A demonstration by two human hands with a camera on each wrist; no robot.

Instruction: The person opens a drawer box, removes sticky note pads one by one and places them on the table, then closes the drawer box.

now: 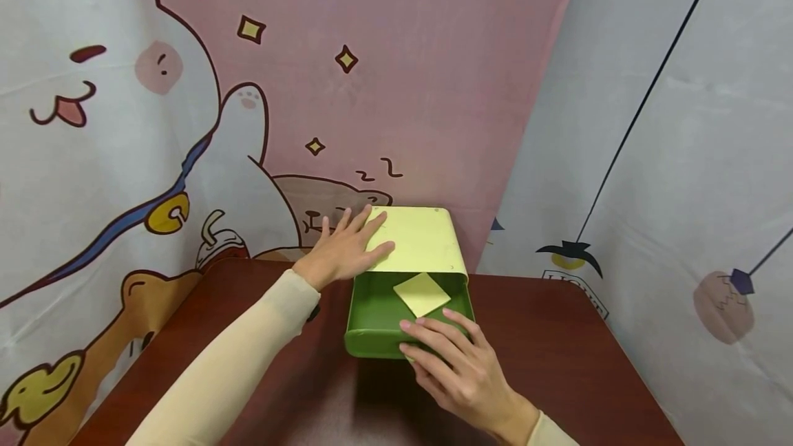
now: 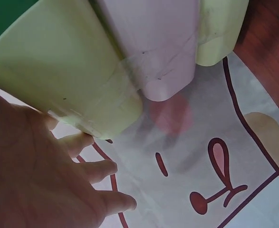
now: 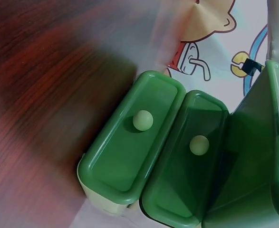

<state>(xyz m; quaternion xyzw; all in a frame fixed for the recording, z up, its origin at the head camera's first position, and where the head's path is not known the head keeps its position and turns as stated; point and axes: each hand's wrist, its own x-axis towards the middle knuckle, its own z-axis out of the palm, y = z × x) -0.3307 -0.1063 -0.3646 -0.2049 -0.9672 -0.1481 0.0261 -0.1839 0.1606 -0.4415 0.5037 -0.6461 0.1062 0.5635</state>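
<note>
A drawer box with a pale yellow top point(image 1: 421, 239) stands at the back of the table, its green top drawer point(image 1: 374, 301) pulled out. Inside lies a square yellow pad point(image 1: 422, 294), likely sticky notes. My left hand point(image 1: 341, 250) rests on the left part of the box top, fingers spread. At the drawer's front edge is my right hand point(image 1: 461, 370), fingers fairly straight and touching the front; its thumb is hidden. Below the pulled-out drawer, the right wrist view shows two closed green drawer fronts point(image 3: 115, 164) with round pale knobs point(image 3: 143, 120).
The box stands on a dark red-brown wooden table point(image 1: 551, 363). Behind it hangs a cloth point(image 1: 434, 88) with cartoon animals. From the side, the left wrist view shows yellow-green and pink tiers point(image 2: 153, 38) joined by clear tape.
</note>
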